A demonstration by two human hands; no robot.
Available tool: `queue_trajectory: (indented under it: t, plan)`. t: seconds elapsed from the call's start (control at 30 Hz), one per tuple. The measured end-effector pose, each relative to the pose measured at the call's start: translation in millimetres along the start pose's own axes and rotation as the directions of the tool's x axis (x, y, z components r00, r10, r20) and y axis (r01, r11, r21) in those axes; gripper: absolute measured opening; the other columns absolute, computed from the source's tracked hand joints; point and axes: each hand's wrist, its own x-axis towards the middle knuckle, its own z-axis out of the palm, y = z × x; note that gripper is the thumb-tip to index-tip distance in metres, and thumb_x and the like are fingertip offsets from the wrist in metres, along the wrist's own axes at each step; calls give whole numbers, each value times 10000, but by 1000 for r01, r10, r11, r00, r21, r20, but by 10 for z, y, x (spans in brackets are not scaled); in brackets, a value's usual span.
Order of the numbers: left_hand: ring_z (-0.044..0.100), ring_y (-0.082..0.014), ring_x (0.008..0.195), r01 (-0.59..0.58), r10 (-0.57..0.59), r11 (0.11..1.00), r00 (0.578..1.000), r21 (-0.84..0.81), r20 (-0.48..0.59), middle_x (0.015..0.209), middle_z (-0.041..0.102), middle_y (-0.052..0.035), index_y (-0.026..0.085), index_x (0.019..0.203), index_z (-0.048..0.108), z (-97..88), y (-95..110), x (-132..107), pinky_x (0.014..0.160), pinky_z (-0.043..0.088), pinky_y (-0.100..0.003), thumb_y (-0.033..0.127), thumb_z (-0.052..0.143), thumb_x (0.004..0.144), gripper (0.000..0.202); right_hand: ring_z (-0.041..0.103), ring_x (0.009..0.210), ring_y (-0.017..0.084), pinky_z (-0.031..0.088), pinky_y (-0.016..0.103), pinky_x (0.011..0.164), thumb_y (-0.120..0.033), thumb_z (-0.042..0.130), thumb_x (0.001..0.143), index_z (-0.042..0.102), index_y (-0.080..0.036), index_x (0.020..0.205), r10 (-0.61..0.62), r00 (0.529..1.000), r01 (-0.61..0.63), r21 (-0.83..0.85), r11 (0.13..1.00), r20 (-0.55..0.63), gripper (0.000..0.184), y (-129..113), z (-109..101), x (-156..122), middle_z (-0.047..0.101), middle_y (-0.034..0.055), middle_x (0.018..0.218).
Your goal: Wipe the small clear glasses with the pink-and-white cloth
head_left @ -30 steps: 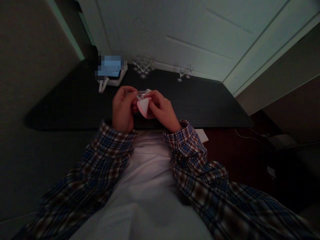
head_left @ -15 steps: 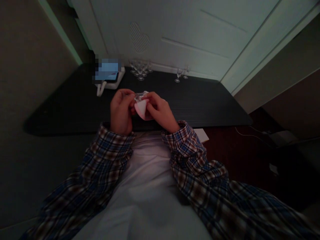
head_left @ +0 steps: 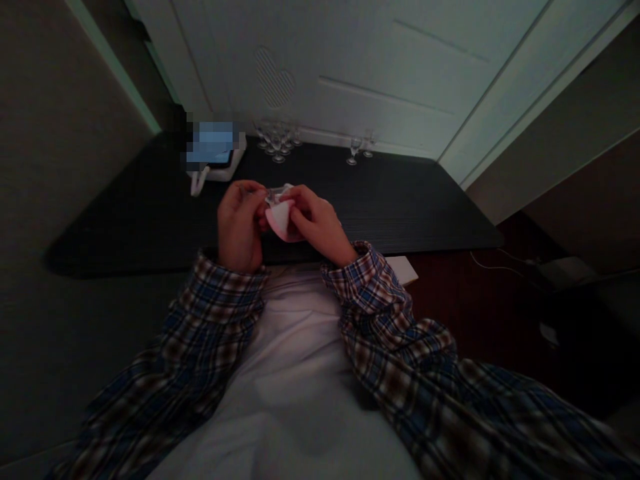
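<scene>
Your left hand (head_left: 239, 223) has thumb and index fingertip pinching the near-left end of a small clear object (head_left: 274, 195); its full shape is hidden by the fingers, material glass-like. Your right hand (head_left: 320, 223) has thumb and fingers pinching a pink-and-white cloth (head_left: 280, 217), bunched against the right side of that clear object, so both items sit between the two sets of fingertips. A white corner of cloth faces you just below them. Directly beneath the fingers: black table (head_left: 410, 207), hands held above its near part. Beyond the fingertips, roughly straight ahead, a cluster of small stemmed glasses (head_left: 279, 143) stands upright near the table's far edge; exact count unclear, overlapping. Ahead and to the right of the fingers, a separate pair of stemmed glasses (head_left: 353, 151), also upright. Ahead and to the left, a white device (head_left: 229, 173) with a lit, pixelated screen (head_left: 213, 143). Farthest past the fingers, a pale panel (head_left: 360, 53) bearing a striped heart (head_left: 275, 80). Behind the right fingers, toward you, a white flat item (head_left: 401, 269) lies beyond the plaid sleeve (head_left: 375, 303).
</scene>
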Motion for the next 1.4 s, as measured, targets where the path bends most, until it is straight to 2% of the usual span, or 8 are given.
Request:
queue_trajectory:
  t: [0.93, 1.4]
  plan:
    - [350, -47, 446, 1, -1, 1000, 1000, 8, 11, 557, 400, 43, 148, 757, 563, 10, 7, -10, 397, 200, -202, 89, 558, 753, 59, 599, 841, 120, 482, 253, 842, -336, 372, 928, 494, -206, 1060, 31, 999, -31, 10, 999, 15, 222, -7, -7, 4, 627, 8, 967]
    - [354, -43, 456, -17, 17, 1000, 1000, 4, 20, 560, 404, 41, 149, 760, 568, 8, 0, -9, 406, 201, -208, 88, 576, 769, 62, 599, 890, 124, 486, 269, 885, -298, 383, 919, 496, -208, 1045, 51, 999, -52, 21, 998, 14, 192, -37, -21, -1, 631, 9, 1006]
